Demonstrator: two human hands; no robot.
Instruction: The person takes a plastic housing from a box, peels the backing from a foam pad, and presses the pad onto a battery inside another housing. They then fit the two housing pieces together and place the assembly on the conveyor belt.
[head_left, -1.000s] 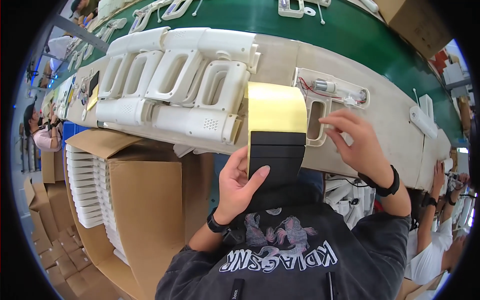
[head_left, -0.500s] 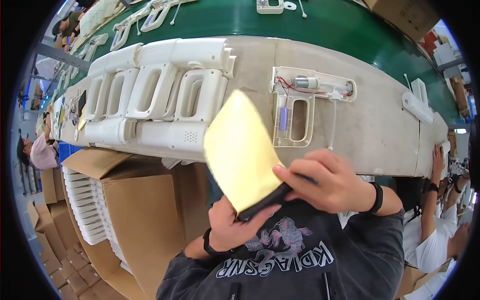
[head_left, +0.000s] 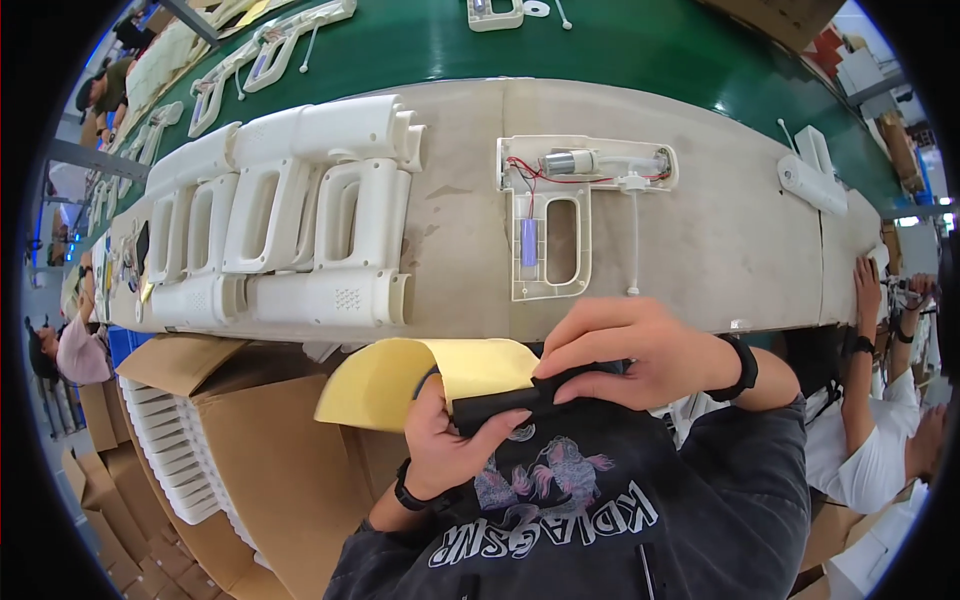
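Yellow sheet (head_left: 485, 366) | black edge (head_left: 492, 408) in both hands (head_left: 443, 445) (head_left: 650, 355) | underside grip unclear

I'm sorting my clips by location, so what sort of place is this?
Probably a factory assembly line: similar white plastic casings are grouped on a bench, another lies open with its insides showing, and a long green conveyor-like surface runs behind.

Casings (head_left: 287, 222) on table (head_left: 745, 230), opened casing (head_left: 558, 190) to their right, conveyor (head_left: 660, 65) behind, sheet (head_left: 485, 368) and carton (head_left: 265, 440) in front
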